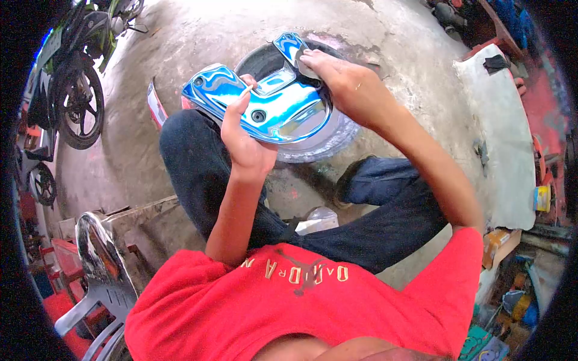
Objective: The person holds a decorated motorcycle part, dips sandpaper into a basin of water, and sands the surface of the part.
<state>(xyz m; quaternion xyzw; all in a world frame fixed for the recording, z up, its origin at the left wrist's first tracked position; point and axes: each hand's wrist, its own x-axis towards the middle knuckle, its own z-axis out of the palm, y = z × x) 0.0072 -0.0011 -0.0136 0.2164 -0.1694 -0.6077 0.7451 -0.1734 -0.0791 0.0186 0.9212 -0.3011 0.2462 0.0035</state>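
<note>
A glossy blue and silver panel (283,108) with a round hole is held above a dark round basin (325,147) on the floor. My left hand (244,135) grips its lower left side, the thumb over the face and fingers reaching behind. At the panel's upper right arm, my right hand (340,78) presses a small greyish flat piece (308,64) against the surface, fingers together. What the piece is cannot be made out. The basin's inside is mostly hidden by the panel.
Motorcycles with a black wheel (80,99) stand at the left. A plastic chair (105,271) is at the lower left. A red and white piece (158,103) lies by my knee. At the right are a pale slab (497,138) and a cardboard box (500,246).
</note>
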